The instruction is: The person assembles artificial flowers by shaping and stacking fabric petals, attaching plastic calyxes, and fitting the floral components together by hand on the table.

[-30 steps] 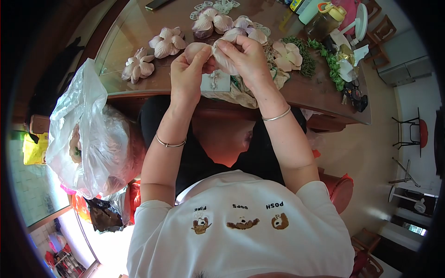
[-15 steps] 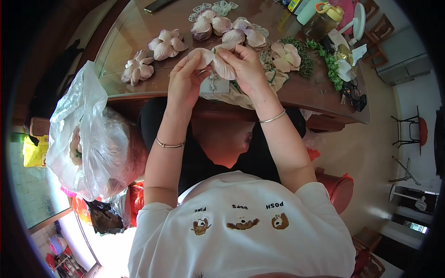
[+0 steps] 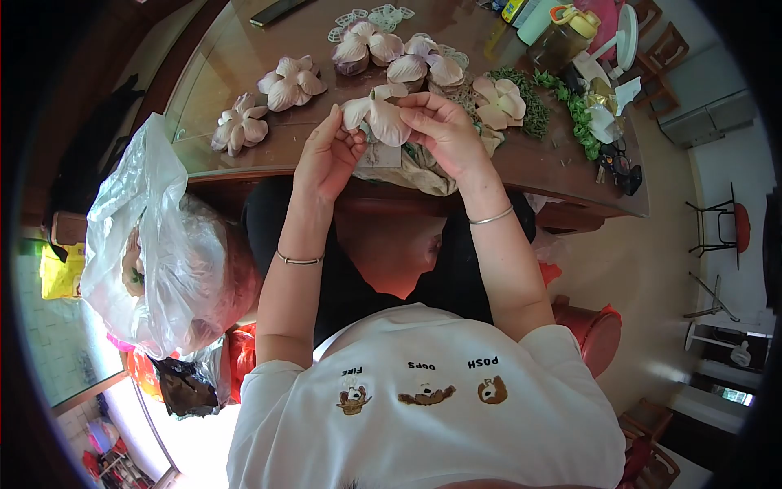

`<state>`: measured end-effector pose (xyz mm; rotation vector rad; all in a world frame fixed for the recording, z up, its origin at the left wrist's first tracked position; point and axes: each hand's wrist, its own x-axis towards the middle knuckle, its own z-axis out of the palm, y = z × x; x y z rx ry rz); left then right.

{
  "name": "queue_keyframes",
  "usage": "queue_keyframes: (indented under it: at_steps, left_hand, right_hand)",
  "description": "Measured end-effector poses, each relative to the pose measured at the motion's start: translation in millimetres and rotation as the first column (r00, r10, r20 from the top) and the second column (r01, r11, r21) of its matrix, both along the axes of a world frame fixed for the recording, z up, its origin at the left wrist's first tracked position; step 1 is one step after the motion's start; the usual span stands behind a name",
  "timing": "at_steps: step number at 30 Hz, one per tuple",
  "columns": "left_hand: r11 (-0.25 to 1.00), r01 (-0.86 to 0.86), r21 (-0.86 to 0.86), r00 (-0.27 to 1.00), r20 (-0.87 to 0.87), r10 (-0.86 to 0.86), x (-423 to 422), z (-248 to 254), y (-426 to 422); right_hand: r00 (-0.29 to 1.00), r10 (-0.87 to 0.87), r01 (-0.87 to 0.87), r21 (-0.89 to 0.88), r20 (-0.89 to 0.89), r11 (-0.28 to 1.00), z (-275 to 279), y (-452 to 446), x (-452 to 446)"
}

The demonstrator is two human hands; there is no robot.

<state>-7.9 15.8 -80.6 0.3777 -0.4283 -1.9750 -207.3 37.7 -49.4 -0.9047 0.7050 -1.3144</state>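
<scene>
Pale pinkish-white petals of an artificial flower (image 3: 380, 118) are held up between my hands over the table's near edge, a small green tip showing at its top. My left hand (image 3: 324, 156) has its thumb and curled fingers closed at the flower's left petal. On the other side, my right hand (image 3: 448, 137) pinches the right petal between thumb and fingers. Below the flower lie a small pale card (image 3: 381, 156) and a crumpled beige cloth (image 3: 428, 173), both partly hidden. More fabric-like flowers, such as this flower (image 3: 292, 83), lie on the table beyond.
The glass-topped table (image 3: 204, 151) also carries green foliage (image 3: 585, 122), a yellow-lidded jar (image 3: 562, 41) and a dark flat object (image 3: 277, 11). A bulging clear plastic bag (image 3: 163, 253) is at my left. A red bucket (image 3: 588, 338) stands at my right.
The flower has turned and tilted, so its petals now hang downward with the green tip up. My right hand has shifted slightly right and down; my left fingers have curled more.
</scene>
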Motion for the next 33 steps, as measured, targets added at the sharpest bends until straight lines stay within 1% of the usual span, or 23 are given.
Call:
queue_keyframes:
  at_steps: [2,4,5,7,9,11,12,14,15,19,25,29,33]
  left_hand:
    - [0.997,-0.048,-0.052,0.994,0.093,0.053,3,1,2]
    - [0.990,-0.089,-0.109,0.978,0.179,0.108,5,2,4]
    - [0.990,-0.089,-0.111,0.978,0.176,0.108,6,4,5]
    - [0.953,-0.201,-0.228,0.896,0.350,0.272,9,10,7]
    - [0.891,-0.277,-0.359,0.758,0.488,0.432,12,14,7]
    - [0.885,-0.260,-0.387,0.738,0.511,0.440,13,12,4]
    - [0.877,-0.244,-0.414,0.716,0.533,0.450,14,10,3]
    - [0.858,-0.209,-0.469,0.668,0.572,0.476,16,9,-2]
    - [0.856,-0.210,-0.472,0.668,0.570,0.478,17,9,-3]
    - [0.870,-0.164,-0.465,0.657,0.606,0.448,18,7,0]
    - [0.870,-0.178,-0.459,0.682,0.579,0.446,18,7,0]
    - [0.860,-0.171,-0.481,0.678,0.576,0.457,18,3,0]
    - [0.852,-0.169,-0.496,0.672,0.574,0.468,18,3,2]
  right_hand:
    - [0.972,-0.050,0.043,-0.035,-0.230,0.998,5,3,-4]
    - [0.888,-0.108,0.080,-0.080,-0.447,0.994,12,4,-9]
    - [0.887,-0.109,0.080,-0.082,-0.448,0.993,15,2,-11]
    - [0.701,-0.305,0.149,-0.286,-0.644,0.947,23,-8,-16]
    - [0.449,-0.500,0.154,-0.487,-0.741,0.860,31,-20,-19]
    - [0.400,-0.534,0.084,-0.551,-0.745,0.831,44,-36,-12]
    - [0.400,-0.535,0.084,-0.551,-0.744,0.830,43,-48,-9]
    - [0.259,-0.642,-0.073,-0.677,-0.722,0.732,42,-77,1]
    - [0.260,-0.644,-0.074,-0.680,-0.720,0.730,40,-90,6]
    - [0.114,-0.733,-0.226,-0.736,-0.671,0.638,30,-132,26]
    - [0.080,-0.700,-0.285,-0.689,-0.710,0.666,16,-159,38]
    - [0.099,-0.633,-0.231,-0.637,-0.767,0.736,13,-158,34]
    - [0.127,-0.636,-0.216,-0.648,-0.761,0.731,13,-161,31]
